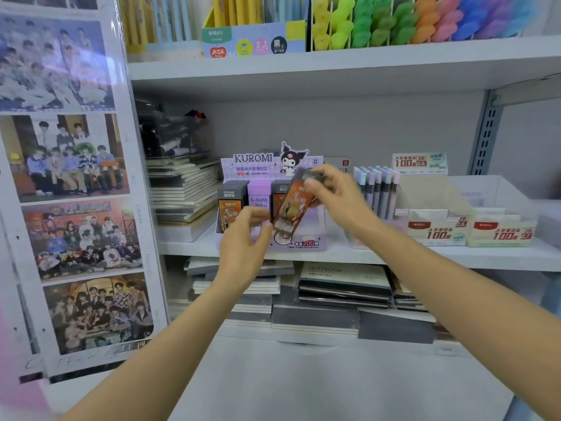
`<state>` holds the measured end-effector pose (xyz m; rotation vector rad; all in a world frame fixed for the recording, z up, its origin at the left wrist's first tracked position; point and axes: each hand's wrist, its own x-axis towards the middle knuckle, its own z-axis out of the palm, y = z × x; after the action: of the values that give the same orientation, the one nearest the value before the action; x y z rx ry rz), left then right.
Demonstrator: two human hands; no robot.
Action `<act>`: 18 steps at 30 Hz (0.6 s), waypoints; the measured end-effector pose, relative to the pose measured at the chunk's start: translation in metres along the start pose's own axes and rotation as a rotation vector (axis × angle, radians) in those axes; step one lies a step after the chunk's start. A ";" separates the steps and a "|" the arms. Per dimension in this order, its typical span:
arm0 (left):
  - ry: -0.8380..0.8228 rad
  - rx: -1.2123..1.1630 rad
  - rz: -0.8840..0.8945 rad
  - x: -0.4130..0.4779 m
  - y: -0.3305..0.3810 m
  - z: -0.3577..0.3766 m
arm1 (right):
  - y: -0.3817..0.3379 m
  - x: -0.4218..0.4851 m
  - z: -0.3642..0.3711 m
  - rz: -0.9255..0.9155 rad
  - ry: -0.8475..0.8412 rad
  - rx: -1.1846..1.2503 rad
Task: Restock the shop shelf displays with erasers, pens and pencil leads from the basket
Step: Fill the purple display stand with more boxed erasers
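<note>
Two grips pinch tilted lead case (291, 208): right grip (337, 196) top, left grip (243, 244) bottom; Kuromi display (258, 165) behind.

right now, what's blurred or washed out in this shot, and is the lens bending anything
Head view: motion blur smears the lead case, the right hand and the left hand; glare hazes the sleeved photo sheets at left; the wide lens bows the upper shelf edge; the Kuromi display box print is readable.
</note>
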<state>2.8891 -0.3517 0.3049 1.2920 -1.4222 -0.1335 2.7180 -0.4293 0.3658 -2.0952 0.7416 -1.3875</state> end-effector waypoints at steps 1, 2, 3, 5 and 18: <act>-0.020 0.129 0.070 -0.001 -0.004 -0.001 | -0.001 0.004 -0.007 -0.003 0.075 0.017; -0.065 0.251 0.136 -0.002 -0.009 -0.001 | 0.000 0.008 -0.012 -0.012 0.133 0.014; -0.122 0.361 0.190 -0.003 -0.014 -0.001 | 0.001 0.012 -0.015 -0.024 0.170 -0.009; -0.225 0.576 0.252 -0.006 -0.024 0.002 | 0.002 0.016 -0.015 -0.043 0.184 -0.059; -0.210 0.820 0.353 -0.009 -0.040 0.006 | 0.015 0.029 0.003 -0.071 -0.104 -0.461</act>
<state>2.9065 -0.3644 0.2691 1.6694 -1.9620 0.6292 2.7274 -0.4596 0.3734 -2.5438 1.0289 -1.2157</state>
